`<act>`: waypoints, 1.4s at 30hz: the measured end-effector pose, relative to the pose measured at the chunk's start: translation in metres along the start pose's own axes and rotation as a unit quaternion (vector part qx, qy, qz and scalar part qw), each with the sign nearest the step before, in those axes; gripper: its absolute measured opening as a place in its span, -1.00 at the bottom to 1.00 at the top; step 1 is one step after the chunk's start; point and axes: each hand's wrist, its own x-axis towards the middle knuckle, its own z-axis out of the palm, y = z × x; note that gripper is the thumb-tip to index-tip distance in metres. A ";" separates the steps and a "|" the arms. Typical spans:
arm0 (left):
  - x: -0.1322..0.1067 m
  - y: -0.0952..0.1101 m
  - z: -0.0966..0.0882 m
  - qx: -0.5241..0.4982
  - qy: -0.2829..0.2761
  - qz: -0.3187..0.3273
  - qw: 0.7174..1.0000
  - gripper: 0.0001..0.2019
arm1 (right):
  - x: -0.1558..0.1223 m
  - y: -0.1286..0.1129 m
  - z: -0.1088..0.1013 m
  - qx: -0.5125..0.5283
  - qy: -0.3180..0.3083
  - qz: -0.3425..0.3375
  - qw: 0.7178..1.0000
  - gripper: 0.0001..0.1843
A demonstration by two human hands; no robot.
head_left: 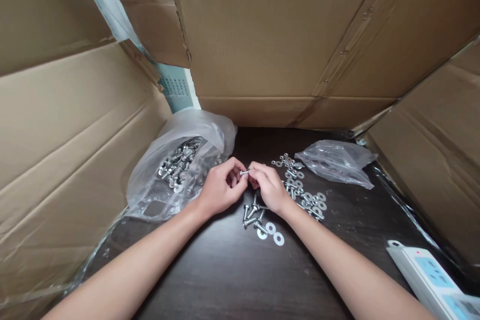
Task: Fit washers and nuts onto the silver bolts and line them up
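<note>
A small silver bolt (244,173) lies sideways between my fingertips, above the dark table. My left hand (222,186) is closed in a pinch on its left end. On the other end, the fingers of my right hand (269,187) are pressed together; whether they also hold a nut or washer is hidden. Just below my hands lies a small heap of loose bolts (253,214), with a few flat washers (278,238) in front of it. More washers and bolts (315,204) are scattered beside my right wrist.
At the left stands an open plastic bag (146,180) full of bolts (182,162). Another clear bag (337,162) lies flat at the back right. A white power strip (423,275) sits at the front right. Cardboard walls (285,30) enclose the dark table (225,275).
</note>
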 end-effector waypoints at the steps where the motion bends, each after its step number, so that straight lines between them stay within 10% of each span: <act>1: 0.000 0.000 0.000 0.001 -0.001 0.002 1.000 -0.94 | 0.000 0.000 0.000 -0.008 0.001 -0.002 1.000 -0.63; 8: 0.001 0.000 0.000 0.001 -0.006 0.000 1.000 -0.96 | 0.000 0.003 0.002 0.001 0.025 0.019 1.000 -0.48; 25: 0.002 0.000 0.001 0.018 -0.020 -0.010 1.000 -0.94 | -0.001 -0.004 -0.003 0.002 -0.010 -0.013 1.000 -0.95; 42: 0.000 0.001 -0.001 0.030 -0.051 0.007 0.998 -0.93 | 0.000 -0.004 -0.001 -0.045 -0.009 -0.014 0.999 -0.76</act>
